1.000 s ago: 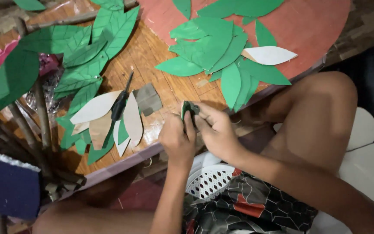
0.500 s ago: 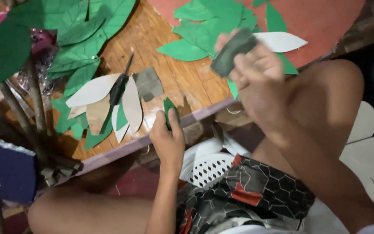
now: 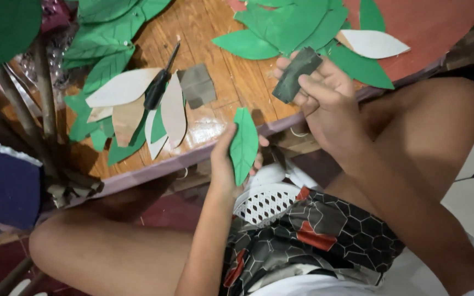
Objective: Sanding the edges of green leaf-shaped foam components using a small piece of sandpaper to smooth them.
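The right hand (image 3: 325,104) has lifted its dark sanding block (image 3: 297,74) off the green leaf (image 3: 244,143); fingers now pinch each separately, left hand (image 3: 229,159) holding 1 leaf upright; rubbing paused.

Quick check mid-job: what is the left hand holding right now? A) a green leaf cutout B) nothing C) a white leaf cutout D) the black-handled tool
A: the left hand grips a green leaf cutout upright at the table edge, while the black-handled tool lies on the table.
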